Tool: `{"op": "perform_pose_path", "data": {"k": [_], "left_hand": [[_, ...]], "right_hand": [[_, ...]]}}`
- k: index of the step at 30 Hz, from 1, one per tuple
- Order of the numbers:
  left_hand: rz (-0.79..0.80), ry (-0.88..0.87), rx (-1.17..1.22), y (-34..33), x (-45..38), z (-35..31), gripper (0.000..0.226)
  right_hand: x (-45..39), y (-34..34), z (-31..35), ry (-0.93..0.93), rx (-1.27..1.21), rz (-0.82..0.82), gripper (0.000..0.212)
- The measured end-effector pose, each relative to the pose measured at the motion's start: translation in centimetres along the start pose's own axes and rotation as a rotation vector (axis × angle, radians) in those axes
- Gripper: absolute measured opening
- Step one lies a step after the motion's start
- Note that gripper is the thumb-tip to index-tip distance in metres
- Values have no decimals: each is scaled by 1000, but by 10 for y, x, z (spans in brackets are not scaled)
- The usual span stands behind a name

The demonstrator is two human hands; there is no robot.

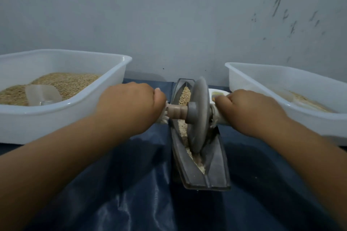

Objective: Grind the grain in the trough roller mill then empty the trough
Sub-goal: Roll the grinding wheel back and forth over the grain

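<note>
The left hand (129, 103) and right hand (246, 108) each curl their fingers around an axle end, holding the grinding wheel (200, 116) upright in the grain-filled trough (197, 137), which lies between two white tubs.

**One head-worn view, looking forward and down**

A single wide-angle camera sits on the person's head and faces a grey wall (169, 15), tilted down over a dark blue sheet (131, 184). It is close: both forearms enter from the bottom corners, and the trough (214, 165) runs away from the viewer at centre. Straight edges bow toward the frame's sides. No second view overlaps it.
</note>
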State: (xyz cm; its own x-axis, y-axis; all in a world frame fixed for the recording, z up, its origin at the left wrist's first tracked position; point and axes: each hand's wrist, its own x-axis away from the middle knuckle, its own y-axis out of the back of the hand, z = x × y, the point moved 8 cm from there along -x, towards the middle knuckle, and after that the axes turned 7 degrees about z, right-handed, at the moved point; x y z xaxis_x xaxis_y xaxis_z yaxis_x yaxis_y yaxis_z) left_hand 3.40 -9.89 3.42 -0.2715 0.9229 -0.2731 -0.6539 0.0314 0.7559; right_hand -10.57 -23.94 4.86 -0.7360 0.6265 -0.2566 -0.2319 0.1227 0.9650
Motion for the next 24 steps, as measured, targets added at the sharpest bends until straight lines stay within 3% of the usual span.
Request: {"op": "perform_pose_path", "data": {"k": [6, 12, 19, 24], "left_hand": [[5, 89, -42, -18, -49, 10, 47], [-13, -5, 4, -10, -30, 4, 49], [-86, -142, 117, 22, 27, -1, 49], [-27, -20, 14, 3, 1, -2, 47]], "right_hand": [[-40, -7, -1, -38, -60, -175, 53], [-22, -11, 0, 18, -3, -24, 38], [26, 12, -2, 47, -53, 137, 53], [-4, -2, -4, -5, 32, 25, 48]]}}
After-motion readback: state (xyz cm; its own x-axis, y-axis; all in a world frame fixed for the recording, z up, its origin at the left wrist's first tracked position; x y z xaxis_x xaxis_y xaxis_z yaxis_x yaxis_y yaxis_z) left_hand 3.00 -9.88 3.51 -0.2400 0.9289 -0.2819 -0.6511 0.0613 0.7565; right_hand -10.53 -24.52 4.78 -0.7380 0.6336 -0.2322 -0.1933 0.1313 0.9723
